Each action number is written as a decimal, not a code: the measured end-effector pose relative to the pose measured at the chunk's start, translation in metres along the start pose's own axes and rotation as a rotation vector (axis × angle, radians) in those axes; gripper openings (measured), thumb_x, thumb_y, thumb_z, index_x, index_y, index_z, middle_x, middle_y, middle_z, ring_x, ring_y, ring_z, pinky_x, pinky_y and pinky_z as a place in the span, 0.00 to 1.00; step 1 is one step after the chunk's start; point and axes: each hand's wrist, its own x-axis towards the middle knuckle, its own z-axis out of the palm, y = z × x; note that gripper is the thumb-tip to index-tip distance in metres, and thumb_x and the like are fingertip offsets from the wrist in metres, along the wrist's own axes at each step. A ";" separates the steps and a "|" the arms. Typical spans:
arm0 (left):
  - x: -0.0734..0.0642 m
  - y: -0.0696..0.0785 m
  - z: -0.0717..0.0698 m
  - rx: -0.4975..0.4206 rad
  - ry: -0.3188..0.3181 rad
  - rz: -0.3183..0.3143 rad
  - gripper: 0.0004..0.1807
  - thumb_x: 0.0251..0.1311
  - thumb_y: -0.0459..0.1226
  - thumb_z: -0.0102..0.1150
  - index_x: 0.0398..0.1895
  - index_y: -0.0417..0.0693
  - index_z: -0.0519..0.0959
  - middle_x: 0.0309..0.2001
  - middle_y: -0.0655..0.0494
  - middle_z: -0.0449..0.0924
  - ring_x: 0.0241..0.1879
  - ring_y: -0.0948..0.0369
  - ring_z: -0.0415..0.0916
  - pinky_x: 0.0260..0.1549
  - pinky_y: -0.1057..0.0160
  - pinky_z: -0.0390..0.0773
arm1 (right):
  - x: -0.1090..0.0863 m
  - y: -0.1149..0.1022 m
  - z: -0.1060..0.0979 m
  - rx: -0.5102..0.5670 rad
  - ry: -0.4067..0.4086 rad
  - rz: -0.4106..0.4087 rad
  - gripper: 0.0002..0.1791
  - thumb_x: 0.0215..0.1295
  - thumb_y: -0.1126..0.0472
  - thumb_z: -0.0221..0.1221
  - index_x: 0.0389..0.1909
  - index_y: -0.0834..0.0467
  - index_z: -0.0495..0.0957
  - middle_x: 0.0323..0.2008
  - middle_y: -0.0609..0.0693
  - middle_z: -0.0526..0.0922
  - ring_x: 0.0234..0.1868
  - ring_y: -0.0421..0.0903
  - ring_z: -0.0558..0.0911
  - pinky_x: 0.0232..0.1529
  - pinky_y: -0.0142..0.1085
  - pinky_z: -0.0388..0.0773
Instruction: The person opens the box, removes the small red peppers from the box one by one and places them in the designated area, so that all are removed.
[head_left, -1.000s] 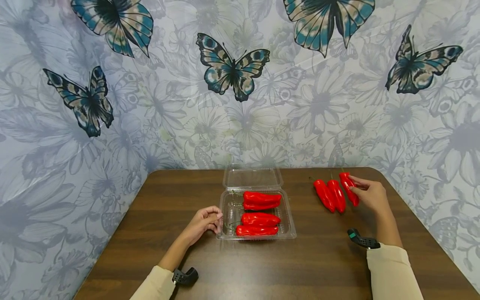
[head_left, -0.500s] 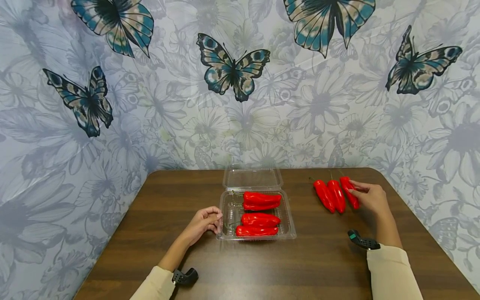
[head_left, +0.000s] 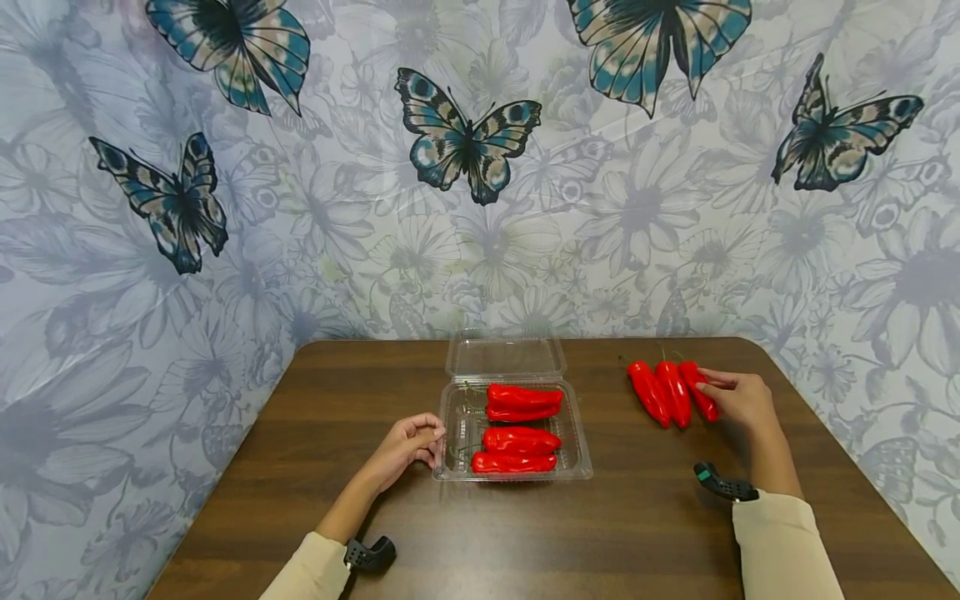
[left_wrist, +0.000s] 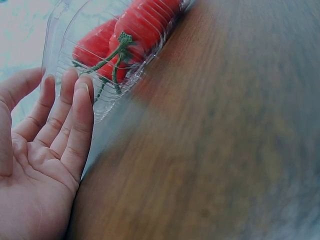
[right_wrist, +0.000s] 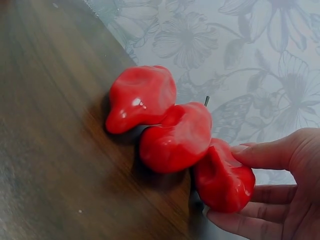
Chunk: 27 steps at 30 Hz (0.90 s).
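Note:
At the right of the table my right hand (head_left: 744,398) pinches a red pepper (head_left: 699,392) between thumb and fingers. Two more red peppers, the middle one (head_left: 673,392) and the left one (head_left: 648,393), lie alongside it. In the right wrist view the held pepper (right_wrist: 225,177) sits against its neighbour (right_wrist: 177,140). My left hand (head_left: 405,450) holds the left rim of a clear plastic clamshell container (head_left: 577,442). The left wrist view has its thumb at the rim and fingertips against the wall. Inside lie several red peppers (head_left: 521,438) with green stems (left_wrist: 120,50).
The container's clear lid (head_left: 506,354) is folded back towards the far edge of the brown wooden table (head_left: 487,542). A wall covering (head_left: 337,208) with butterflies and flowers rises behind the table. Each wrist wears a black band (head_left: 726,483).
My right hand has drawn its pepper slightly towards me and left, closing the gap to the middle pepper. The left hand and the container have stayed in place.

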 end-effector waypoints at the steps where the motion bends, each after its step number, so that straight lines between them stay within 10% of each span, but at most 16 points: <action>1: 0.000 0.000 0.000 0.002 -0.001 0.002 0.07 0.75 0.30 0.50 0.45 0.30 0.73 0.29 0.54 0.80 0.25 0.61 0.80 0.27 0.65 0.83 | 0.000 0.000 0.000 0.011 -0.003 0.004 0.28 0.70 0.53 0.64 0.63 0.67 0.74 0.48 0.74 0.82 0.27 0.45 0.83 0.26 0.36 0.84; 9: -0.001 0.001 0.002 -0.006 0.007 -0.008 0.16 0.75 0.32 0.51 0.48 0.20 0.67 0.30 0.55 0.80 0.25 0.61 0.80 0.27 0.65 0.83 | -0.001 -0.001 -0.003 -0.013 -0.019 -0.004 0.29 0.69 0.55 0.64 0.63 0.69 0.73 0.51 0.75 0.79 0.33 0.50 0.84 0.27 0.35 0.84; 18: 0.000 0.000 0.002 -0.003 0.005 -0.014 0.05 0.75 0.31 0.51 0.44 0.36 0.74 0.29 0.54 0.81 0.25 0.61 0.80 0.27 0.65 0.83 | -0.001 0.002 -0.009 0.018 -0.085 0.011 0.29 0.71 0.56 0.63 0.64 0.72 0.71 0.53 0.75 0.79 0.30 0.46 0.86 0.29 0.37 0.85; 27: 0.000 0.001 0.003 -0.005 0.013 -0.015 0.17 0.75 0.32 0.51 0.48 0.19 0.65 0.29 0.54 0.80 0.24 0.61 0.80 0.27 0.65 0.83 | -0.010 -0.024 -0.026 -0.114 -0.012 -0.053 0.32 0.74 0.50 0.58 0.65 0.73 0.70 0.54 0.78 0.76 0.30 0.56 0.87 0.28 0.38 0.84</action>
